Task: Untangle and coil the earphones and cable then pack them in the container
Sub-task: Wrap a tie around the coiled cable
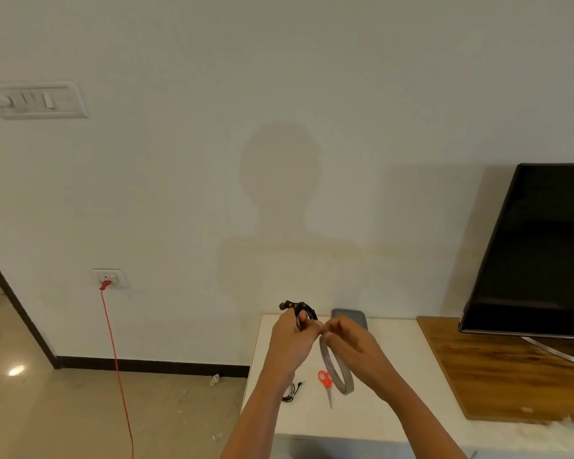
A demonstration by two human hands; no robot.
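While the left hand grips the coiled black earphones above the white desk, its fingers curled round the bundle, the right hand meets it with fingers bunched at the left fingertips; whether they pinch anything I cannot tell. A tape roll stands tilted just under the right hand, beside red scissors. The cable lies in a loose heap near the desk's left edge. The grey container sits behind the hands, by the wall. If the left grip eases while the coil is being fastened, the loops could spring apart and tangle. The cable, so near the edge, could slide off if a forearm brushes it.
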